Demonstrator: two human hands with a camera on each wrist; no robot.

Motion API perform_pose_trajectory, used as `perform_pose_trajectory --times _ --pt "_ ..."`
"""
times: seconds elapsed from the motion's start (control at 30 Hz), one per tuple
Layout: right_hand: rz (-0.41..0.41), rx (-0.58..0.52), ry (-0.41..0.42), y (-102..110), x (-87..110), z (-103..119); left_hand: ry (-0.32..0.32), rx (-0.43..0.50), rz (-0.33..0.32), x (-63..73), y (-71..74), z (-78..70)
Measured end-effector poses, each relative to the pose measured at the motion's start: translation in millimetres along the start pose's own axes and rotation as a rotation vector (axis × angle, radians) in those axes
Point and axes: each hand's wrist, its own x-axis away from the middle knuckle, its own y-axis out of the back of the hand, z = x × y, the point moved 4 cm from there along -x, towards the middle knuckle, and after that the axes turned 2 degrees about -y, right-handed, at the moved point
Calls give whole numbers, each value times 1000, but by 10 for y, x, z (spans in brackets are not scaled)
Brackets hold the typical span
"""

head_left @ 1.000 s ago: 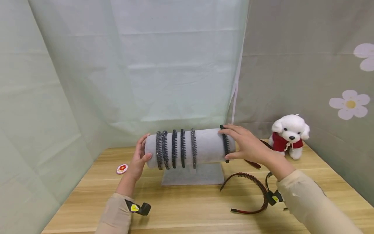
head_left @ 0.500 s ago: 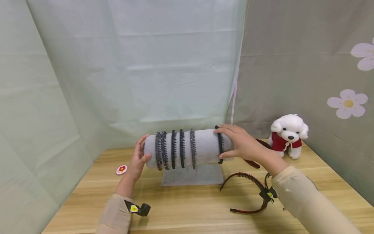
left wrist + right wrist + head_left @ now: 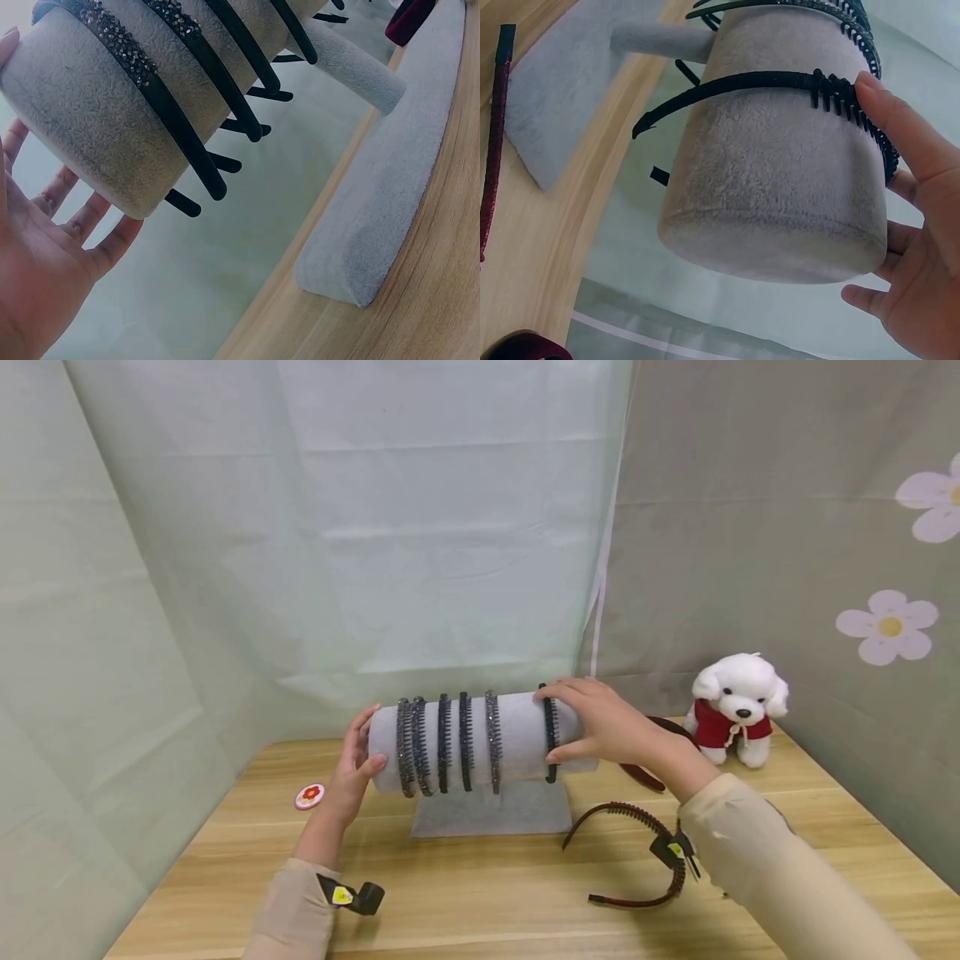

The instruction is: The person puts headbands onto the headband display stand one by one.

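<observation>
A grey plush headband display stand, its roll [image 3: 517,739] lying sideways above a flat base [image 3: 491,818], stands mid-table in the head view. Several black, glittery toothed headbands [image 3: 492,743] wrap the roll's left and middle. My left hand [image 3: 351,781] grips the roll's left end, thumb in front and fingers behind. Near the right end, thumb and fingers of my right hand [image 3: 611,722] pinch a black toothed headband [image 3: 551,739] that sits around the roll. The right wrist view shows this headband [image 3: 757,80] with its tips past the underside and the thumb against its toothed part.
A red-and-black headband [image 3: 630,904] lies at the right front, partly under the right forearm. Behind that arm is a dark red headband [image 3: 642,777]. A white plush dog [image 3: 742,693] sits at the back right, and a round flower badge [image 3: 310,796] lies left of the stand.
My right hand has slid the black headband leftward along the roll, away from its right end. The left hand keeps its hold on the left end.
</observation>
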Motion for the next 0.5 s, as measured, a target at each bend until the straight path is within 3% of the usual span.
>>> perform_pose_trajectory --times 0.5 --pt "39 -18 20 -31 -128 63 12 -15 -11 11 -13 -22"
